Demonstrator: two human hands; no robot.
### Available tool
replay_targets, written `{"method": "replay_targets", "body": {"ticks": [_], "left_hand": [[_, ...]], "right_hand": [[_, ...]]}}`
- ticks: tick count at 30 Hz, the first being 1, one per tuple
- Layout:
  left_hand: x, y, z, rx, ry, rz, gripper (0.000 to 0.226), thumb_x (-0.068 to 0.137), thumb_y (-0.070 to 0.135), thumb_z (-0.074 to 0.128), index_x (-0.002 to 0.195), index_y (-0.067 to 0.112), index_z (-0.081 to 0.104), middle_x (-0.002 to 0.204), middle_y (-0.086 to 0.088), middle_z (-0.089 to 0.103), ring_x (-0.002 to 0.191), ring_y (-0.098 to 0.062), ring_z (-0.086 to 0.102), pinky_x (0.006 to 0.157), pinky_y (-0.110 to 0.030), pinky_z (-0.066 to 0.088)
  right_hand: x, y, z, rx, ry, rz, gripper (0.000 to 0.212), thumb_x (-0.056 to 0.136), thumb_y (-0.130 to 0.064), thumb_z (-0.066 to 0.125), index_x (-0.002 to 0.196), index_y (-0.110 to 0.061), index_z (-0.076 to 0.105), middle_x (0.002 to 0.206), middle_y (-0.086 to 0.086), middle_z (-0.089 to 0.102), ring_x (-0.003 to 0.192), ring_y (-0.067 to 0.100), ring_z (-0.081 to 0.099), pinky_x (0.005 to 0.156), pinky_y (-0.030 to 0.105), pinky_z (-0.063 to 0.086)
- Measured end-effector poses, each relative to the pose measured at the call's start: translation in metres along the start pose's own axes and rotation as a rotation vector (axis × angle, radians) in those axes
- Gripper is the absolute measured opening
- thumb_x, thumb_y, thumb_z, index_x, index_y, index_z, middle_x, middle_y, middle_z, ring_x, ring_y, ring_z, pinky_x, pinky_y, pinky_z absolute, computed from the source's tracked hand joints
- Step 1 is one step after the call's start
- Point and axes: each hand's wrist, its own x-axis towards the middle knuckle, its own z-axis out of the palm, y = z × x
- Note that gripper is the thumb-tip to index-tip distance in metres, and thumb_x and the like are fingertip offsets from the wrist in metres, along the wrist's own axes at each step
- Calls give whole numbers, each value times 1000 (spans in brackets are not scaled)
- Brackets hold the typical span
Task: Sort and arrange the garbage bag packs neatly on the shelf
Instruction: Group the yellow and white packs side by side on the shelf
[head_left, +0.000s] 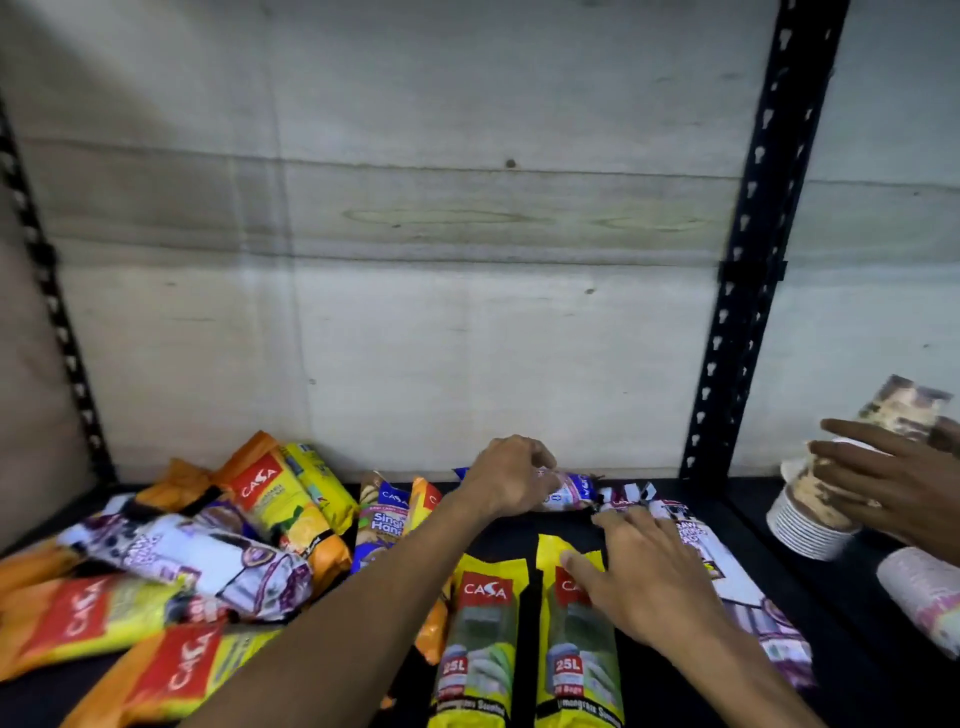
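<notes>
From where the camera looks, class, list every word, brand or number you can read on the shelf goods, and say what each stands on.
"CASA": red label of the left yellow pack, the right yellow pack, and the orange packs.
"25L": lower part of both yellow packs.
"Singl... Hand...": blue pack, partly hidden by the left hand.
White and purple pack: print too blurred.
Paper cups: no readable text.

Front packs (475, 639): we see yellow, with a red logo panel; two side by side
Left heap (171, 561): we see orange and yellow packs with red panels; one white with purple print
Back pack (569, 491): we see white, blue and pink
Shelf (519, 530): black
Upright post (748, 249): black, slotted
Wall (415, 260): pale grey
</notes>
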Motion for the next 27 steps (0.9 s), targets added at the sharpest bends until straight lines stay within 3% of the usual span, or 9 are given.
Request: {"method": "replay_targets", "body": {"ticks": [6, 13, 17, 22, 24, 27], "left_hand": [[-49, -50, -54, 52, 102, -81, 28, 86, 37, 66, 108, 21, 72, 116, 1, 70, 106, -17, 62, 82, -26, 48], [-113, -131, -120, 177, 162, -269, 33, 85, 43, 65, 110, 23, 71, 117, 1, 71, 110, -18, 64, 86, -26, 49], [-155, -171, -157, 334, 294, -437, 40, 83, 51, 62, 115, 27, 69, 123, -4, 66, 113, -27, 60, 91, -38, 51], [-196, -208, -179, 406, 389, -753, 73, 84, 64, 53, 138, 15, 46, 146, -15, 42, 134, -37, 35, 106, -47, 36], [-205, -221, -180, 333, 384, -813, 84, 81, 70, 52, 140, 10, 42, 144, -19, 42, 132, -39, 38, 107, -47, 36], [-211, -236, -179, 176, 374, -814, 91, 71, 81, 50, 127, 10, 51, 129, -18, 55, 116, -35, 53, 99, -48, 46]], "right_hand": [[0, -64, 14, 61, 8, -135, 69, 92, -65, 44, 148, -25, 40, 148, 3, 44, 136, 28, 36, 105, 43, 40], [3, -133, 37, 149, -60, -240, 73, 92, -69, 40, 148, -21, 39, 152, 8, 38, 139, 31, 36, 106, 47, 42], [10, -158, 50, 191, -116, -292, 79, 90, -75, 36, 152, -25, 32, 161, 7, 24, 146, 32, 25, 110, 53, 37], [16, -174, 68, 154, -208, -319, 83, 89, -73, 42, 157, -32, 20, 168, 4, 2, 153, 32, 0, 116, 55, 24], [16, -177, 75, 131, -203, -323, 84, 89, -72, 43, 158, -33, 15, 168, 3, -1, 153, 34, -4, 117, 56, 22], [17, -177, 81, 120, -194, -323, 83, 91, -71, 40, 158, -33, 11, 168, 2, -3, 153, 34, -6, 119, 53, 19]]}}
